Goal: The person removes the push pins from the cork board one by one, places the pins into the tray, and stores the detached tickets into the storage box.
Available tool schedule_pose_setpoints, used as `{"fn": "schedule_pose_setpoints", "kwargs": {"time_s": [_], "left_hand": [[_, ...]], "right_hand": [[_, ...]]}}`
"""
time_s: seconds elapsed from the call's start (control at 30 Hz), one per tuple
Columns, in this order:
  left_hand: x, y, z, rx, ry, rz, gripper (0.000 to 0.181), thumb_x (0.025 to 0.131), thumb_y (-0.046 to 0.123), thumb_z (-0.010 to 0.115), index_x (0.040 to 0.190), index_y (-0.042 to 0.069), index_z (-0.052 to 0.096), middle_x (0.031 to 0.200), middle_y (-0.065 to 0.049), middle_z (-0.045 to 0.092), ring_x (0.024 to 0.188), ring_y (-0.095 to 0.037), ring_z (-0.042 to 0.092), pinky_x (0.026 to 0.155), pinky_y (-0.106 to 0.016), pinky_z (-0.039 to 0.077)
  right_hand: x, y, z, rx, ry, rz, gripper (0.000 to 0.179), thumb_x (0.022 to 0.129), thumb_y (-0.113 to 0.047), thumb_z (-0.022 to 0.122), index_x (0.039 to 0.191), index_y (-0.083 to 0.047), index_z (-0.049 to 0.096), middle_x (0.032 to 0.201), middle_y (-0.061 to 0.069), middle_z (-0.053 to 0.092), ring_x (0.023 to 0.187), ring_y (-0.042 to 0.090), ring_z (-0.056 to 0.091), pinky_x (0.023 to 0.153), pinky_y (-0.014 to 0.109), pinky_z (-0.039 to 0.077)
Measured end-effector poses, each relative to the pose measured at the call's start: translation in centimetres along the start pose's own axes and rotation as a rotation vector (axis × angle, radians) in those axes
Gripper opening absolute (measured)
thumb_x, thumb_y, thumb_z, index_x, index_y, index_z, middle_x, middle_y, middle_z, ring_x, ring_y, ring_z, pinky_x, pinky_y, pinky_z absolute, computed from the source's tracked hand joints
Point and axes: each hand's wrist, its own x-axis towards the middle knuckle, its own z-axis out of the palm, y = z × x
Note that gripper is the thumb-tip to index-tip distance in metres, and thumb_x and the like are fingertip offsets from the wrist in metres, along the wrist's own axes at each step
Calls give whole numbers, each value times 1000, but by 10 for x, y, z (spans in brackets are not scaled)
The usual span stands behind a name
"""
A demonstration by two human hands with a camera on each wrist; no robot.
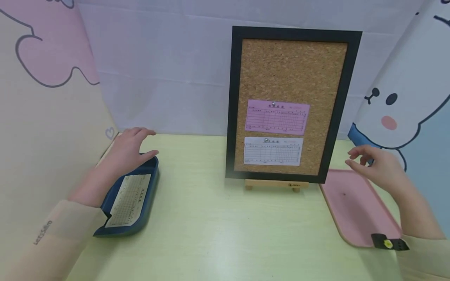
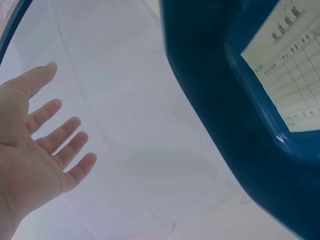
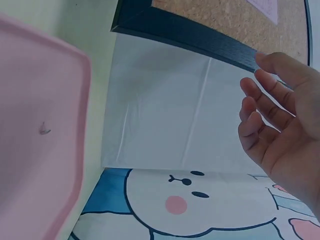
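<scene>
My left hand [image 1: 131, 150] hovers over the far end of a blue tray [image 1: 152, 187], fingers apart and nothing held. A pale printed form [image 1: 129, 200] lies in that tray. At the right, my right hand [image 1: 381, 168] is raised above a pink tray [image 1: 351, 203], its fingers loosely bent around nothing. In the pink tray is a tiny dark item [image 3: 45, 130], too small to tell. Between the hands stands a black-framed cork board [image 1: 295, 70]. Pinned to it are a pink form [image 1: 277, 119] and, below, a white form [image 1: 272, 152], each with a pushpin near its top.
A small wooden easel [image 1: 277, 184] supports the cork board on the pale green table [image 1: 197, 218]. White sheeting [image 1: 158, 70] hangs behind. Cartoon-printed panels [image 1: 404, 101] flank the table on both sides.
</scene>
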Motion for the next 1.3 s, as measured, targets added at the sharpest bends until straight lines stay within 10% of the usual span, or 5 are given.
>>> {"fn": "schedule_pose_setpoints", "kwargs": {"time_s": [0.43, 0.83, 1.3], "left_hand": [[3, 35, 3, -143, 184, 26, 50, 83, 18, 72, 126, 4, 52, 134, -22, 45, 125, -42, 36, 99, -59, 28], [10, 70, 17, -299, 417, 92, 43, 80, 14, 74, 119, 7, 56, 139, -14, 43, 128, -35, 34, 97, -53, 32], [28, 112, 33, -462, 459, 12, 43, 83, 21, 72, 122, 11, 56, 144, -9, 38, 134, -26, 28, 101, -49, 36]], "right_hand": [[2, -50, -3, 133, 295, -79, 21, 83, -19, 72, 99, -8, 65, 79, -17, 55, 63, -20, 44, 65, -3, 35], [14, -87, 11, 306, 511, -160, 22, 81, -10, 74, 98, 2, 65, 88, -24, 55, 79, -1, 51, 69, 2, 40], [41, -113, 31, 407, 626, -175, 27, 81, -5, 72, 106, 2, 63, 92, 4, 64, 82, -1, 53, 70, 6, 43]]}}
